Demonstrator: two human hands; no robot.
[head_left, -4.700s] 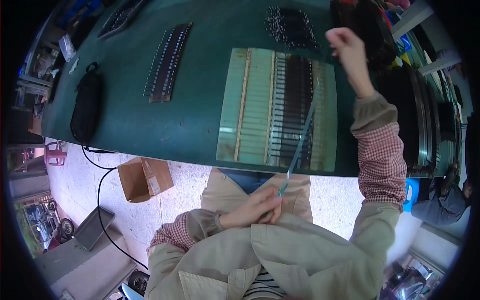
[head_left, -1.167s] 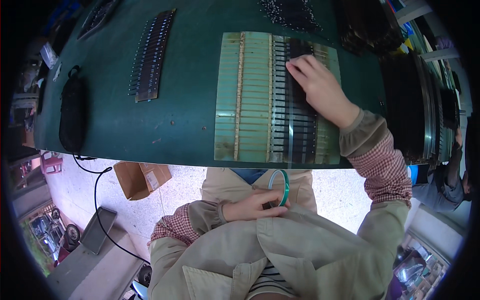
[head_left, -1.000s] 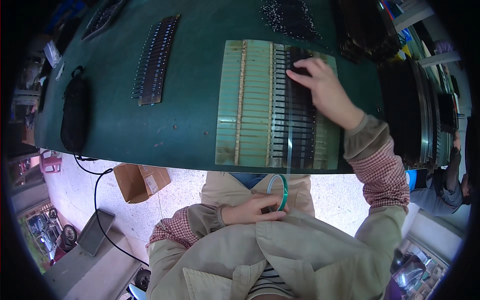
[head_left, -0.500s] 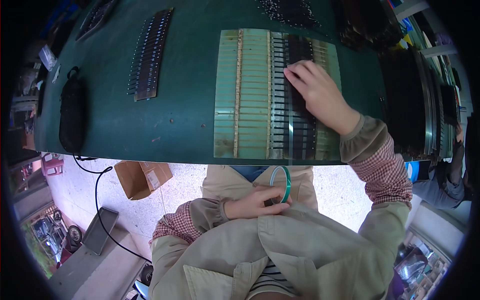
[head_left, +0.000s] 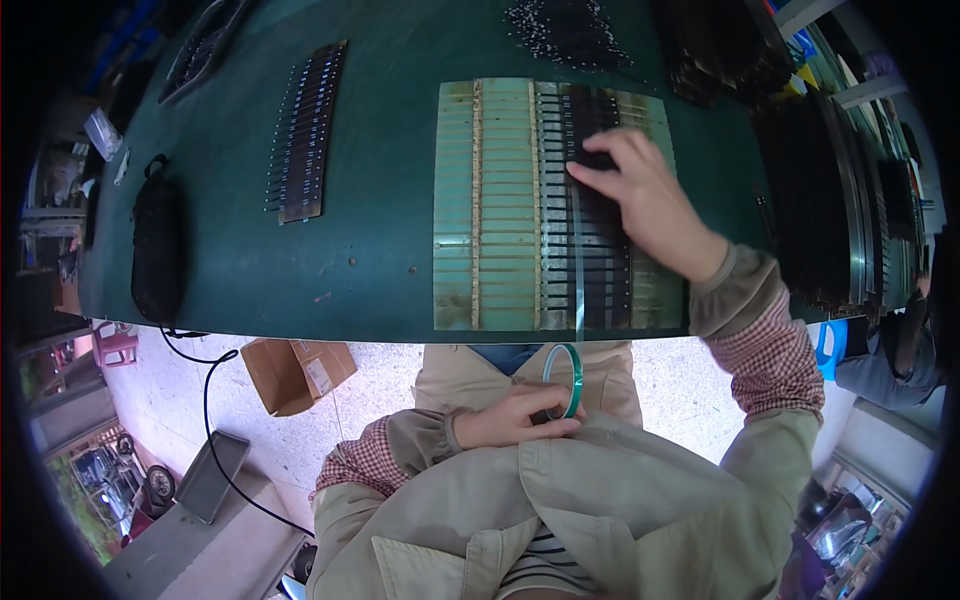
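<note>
My left hand (head_left: pixel 500 417) is curled around a roll of green tape (head_left: pixel 577 385), held upright just below the table's front edge. From the roll, a narrow clear strip of tape (head_left: pixel 579 265) runs up over a pale green slotted board (head_left: pixel 505 210). A row of thin black pieces (head_left: pixel 603 275) lies side by side across the right half of that board, their slim ends pointing left. Over the upper part of the row, my right hand (head_left: pixel 655 200) has its thumb and forefinger spread, the thumb tip close to the tape line. Nothing shows between those fingers.
On the green table (head_left: pixel 385 170), a taped row of similar pieces (head_left: pixel 308 135) lies left. A black pouch (head_left: pixel 157 240) stands at the left edge. Loose dark pieces (head_left: pixel 565 35) are heaped at the back, dark stacks (head_left: pixel 815 190) at right. A cardboard box (head_left: pixel 295 375) sits on the floor.
My right thumb and forefinger, together on the row before, are now apart. The whole view has shifted slightly. My left hand keeps its hold on the tape roll.
</note>
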